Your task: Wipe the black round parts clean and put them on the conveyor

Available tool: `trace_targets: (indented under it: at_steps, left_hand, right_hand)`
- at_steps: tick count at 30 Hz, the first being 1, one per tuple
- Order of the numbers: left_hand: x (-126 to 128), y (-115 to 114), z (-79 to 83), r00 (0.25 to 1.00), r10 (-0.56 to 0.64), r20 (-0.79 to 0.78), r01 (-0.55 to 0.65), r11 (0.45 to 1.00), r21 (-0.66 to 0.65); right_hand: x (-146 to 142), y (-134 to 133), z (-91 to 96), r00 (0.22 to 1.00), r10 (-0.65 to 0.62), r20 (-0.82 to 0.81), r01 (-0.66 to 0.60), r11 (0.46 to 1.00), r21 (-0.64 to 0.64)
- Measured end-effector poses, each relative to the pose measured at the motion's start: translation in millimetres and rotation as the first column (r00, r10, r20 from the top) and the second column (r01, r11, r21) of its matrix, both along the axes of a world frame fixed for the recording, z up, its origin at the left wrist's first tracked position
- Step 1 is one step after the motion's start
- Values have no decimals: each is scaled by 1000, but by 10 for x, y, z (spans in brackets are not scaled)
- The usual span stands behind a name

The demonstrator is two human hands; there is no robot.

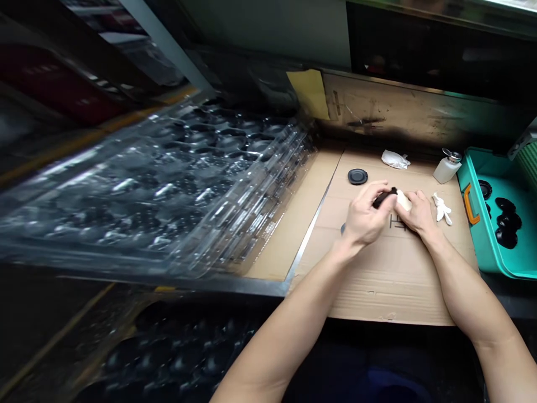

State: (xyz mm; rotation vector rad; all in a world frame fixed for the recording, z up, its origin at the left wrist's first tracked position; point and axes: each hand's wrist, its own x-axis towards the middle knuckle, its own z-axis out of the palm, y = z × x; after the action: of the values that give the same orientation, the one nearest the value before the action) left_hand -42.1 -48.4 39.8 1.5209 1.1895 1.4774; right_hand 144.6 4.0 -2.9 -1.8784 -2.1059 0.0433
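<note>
Above the cardboard, my left hand (366, 215) is closed around a small black part (384, 198), which is held tilted and partly covered by the fingers. My right hand (417, 211) sits right beside it, fingers bent over a white cloth (403, 200) that meets the black part. A round black disc-shaped part (357, 176) lies flat beyond my left hand. The edge of another dark piece (343, 228) peeks out by my left wrist, mostly hidden.
Stacked clear plastic trays (201, 168) with black parts fill the left side. At right stands a teal bin (482, 246) with several black parts. A white bottle (448, 167), a crumpled white cloth (395, 159) and a white scrap (442, 210) rest on the cardboard sheet (377, 285).
</note>
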Motion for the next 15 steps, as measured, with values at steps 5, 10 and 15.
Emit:
trace_targets:
  at_steps: [5, 10, 15]
  left_hand:
    - [-606, -238, -146, 967, 180, -178, -216, 953, -214]
    - [-733, -195, -431, 777, 116, -618, -303, 930, -207]
    - [-582, -180, -444, 598, 91, -796, -374, 910, -177]
  right_hand:
    - [1, 14, -35, 1000, 13, -2, -13, 1000, 17]
    - [27, 47, -73, 1000, 17, -1, -17, 1000, 16]
    - [40, 64, -94, 1000, 12, -7, -11, 1000, 23]
